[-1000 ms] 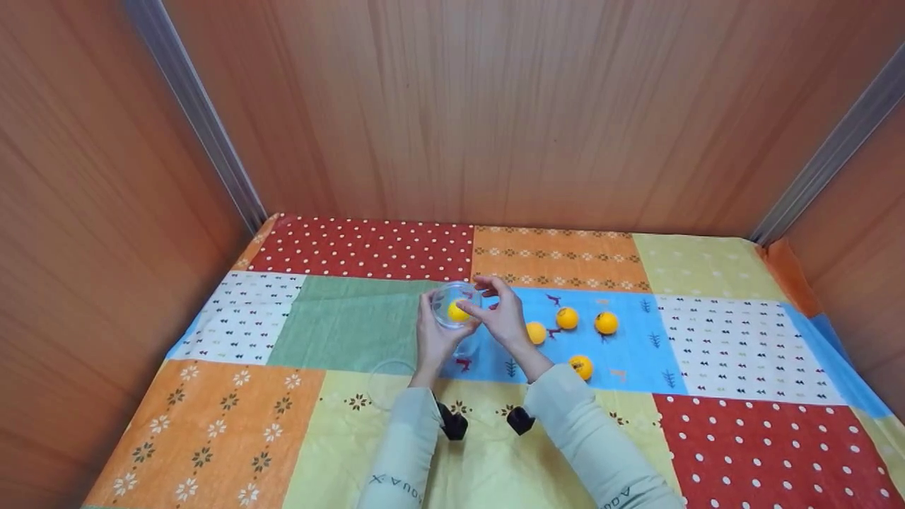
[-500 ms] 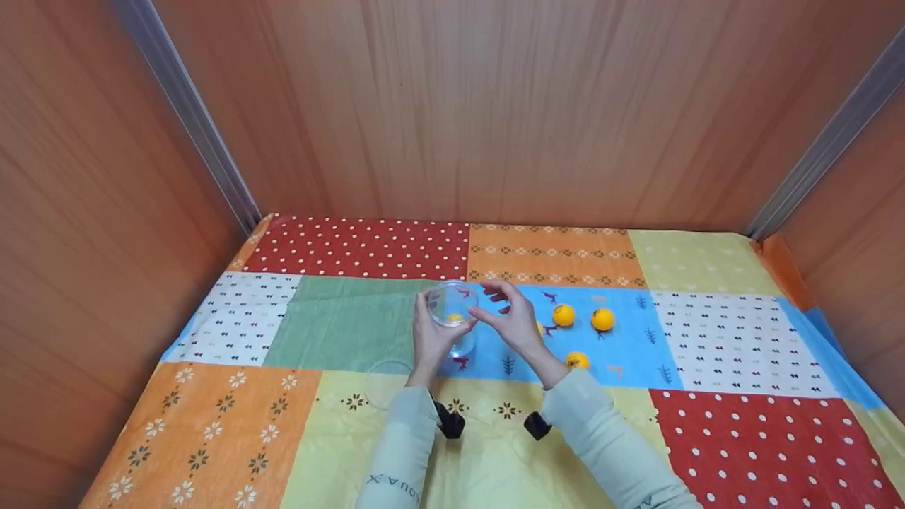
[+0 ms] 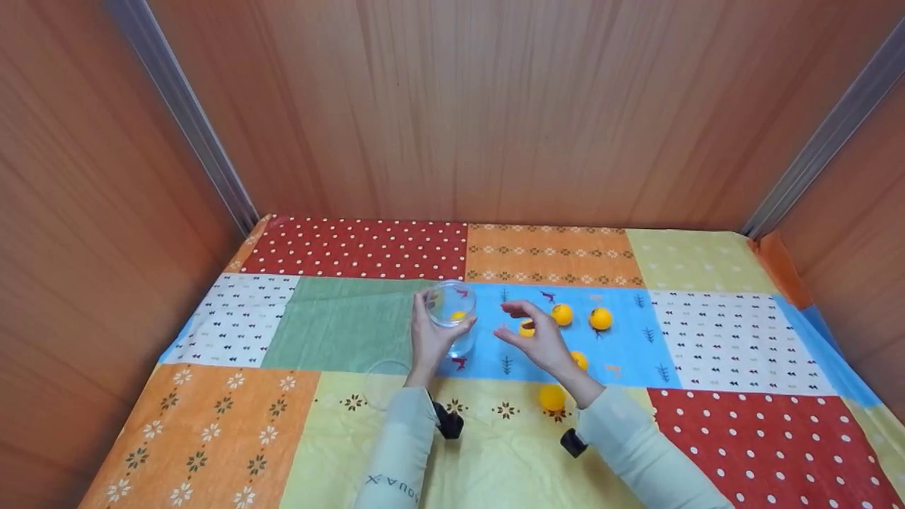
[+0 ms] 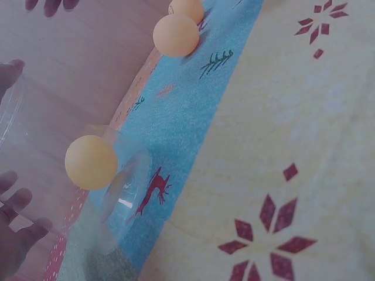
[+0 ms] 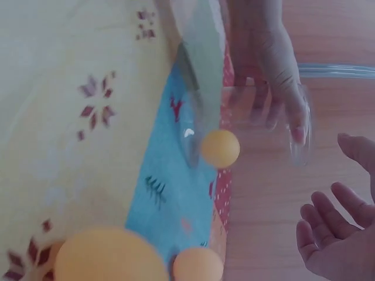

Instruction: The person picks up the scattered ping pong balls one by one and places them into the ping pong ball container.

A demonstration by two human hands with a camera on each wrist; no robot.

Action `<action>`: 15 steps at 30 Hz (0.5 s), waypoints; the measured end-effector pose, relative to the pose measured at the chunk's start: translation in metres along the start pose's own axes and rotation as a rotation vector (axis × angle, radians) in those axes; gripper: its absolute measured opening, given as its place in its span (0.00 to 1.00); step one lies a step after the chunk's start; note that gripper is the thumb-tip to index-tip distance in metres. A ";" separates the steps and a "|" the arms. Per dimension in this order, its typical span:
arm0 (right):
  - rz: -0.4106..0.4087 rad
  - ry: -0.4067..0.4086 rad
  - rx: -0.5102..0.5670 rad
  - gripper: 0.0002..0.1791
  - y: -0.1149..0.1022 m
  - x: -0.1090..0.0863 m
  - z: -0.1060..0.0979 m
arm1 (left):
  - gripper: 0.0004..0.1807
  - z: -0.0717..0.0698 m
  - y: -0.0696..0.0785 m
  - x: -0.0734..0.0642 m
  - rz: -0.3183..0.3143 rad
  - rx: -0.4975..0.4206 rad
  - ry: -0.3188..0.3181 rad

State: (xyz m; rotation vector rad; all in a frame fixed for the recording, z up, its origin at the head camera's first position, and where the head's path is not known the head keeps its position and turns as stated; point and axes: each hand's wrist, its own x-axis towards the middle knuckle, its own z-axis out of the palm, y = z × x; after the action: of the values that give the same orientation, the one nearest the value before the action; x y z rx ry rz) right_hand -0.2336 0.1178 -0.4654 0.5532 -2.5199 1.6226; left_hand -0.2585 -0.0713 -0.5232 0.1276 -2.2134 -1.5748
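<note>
Upright above the cloth is a clear plastic jar [image 3: 452, 295], its mouth facing up. My left hand [image 3: 430, 341] grips its side, thumb and fingers curled round it. Inside the jar is one orange ping-pong ball [image 4: 91, 163], also seen through the clear wall in the right wrist view. My right hand [image 3: 543, 345] hangs to the right of the jar with thumb and fingers apart, holding nothing. Near it on the cloth lie several loose orange balls, among them a back ball [image 3: 562, 314], a right ball [image 3: 600, 319] and a near ball [image 3: 552, 398]. The hand and wrist partly cover others.
A clear round lid [image 3: 387, 363] lies flat beside my left wrist, partly hidden by the sleeve. The patchwork cloth [image 3: 346, 318] covers the table. Wood-grain panels [image 3: 452, 113] stand behind and at both sides.
My right hand has let go of a ball at the jar's mouth and moved right, toward the loose balls. That ball is now inside the jar. A near ball has come into view.
</note>
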 end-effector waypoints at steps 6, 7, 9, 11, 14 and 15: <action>-0.020 -0.020 -0.015 0.21 0.016 -0.012 -0.013 | 0.43 0.000 -0.001 0.000 0.029 0.004 0.010; -0.025 -0.021 -0.022 0.20 0.013 -0.015 -0.015 | 0.44 0.000 -0.001 0.000 0.033 0.005 0.011; -0.025 -0.031 -0.031 0.20 0.007 -0.020 -0.021 | 0.44 0.000 -0.001 0.000 0.045 0.008 0.016; -0.016 -0.039 -0.057 0.19 0.000 -0.026 -0.026 | 0.44 0.001 -0.001 0.000 0.046 0.010 0.021; 0.003 -0.049 -0.064 0.20 0.002 -0.034 -0.032 | 0.44 0.001 -0.001 0.000 0.049 0.009 0.025; 0.006 -0.050 -0.064 0.20 0.004 -0.036 -0.034 | 0.44 0.001 0.000 0.000 0.048 0.009 0.024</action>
State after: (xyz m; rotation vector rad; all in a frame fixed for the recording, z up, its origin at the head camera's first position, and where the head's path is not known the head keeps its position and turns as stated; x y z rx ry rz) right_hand -0.2059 0.1586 -0.4640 0.5869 -2.6011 1.5429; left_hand -0.2592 -0.0708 -0.5237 0.0949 -2.1887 -1.5302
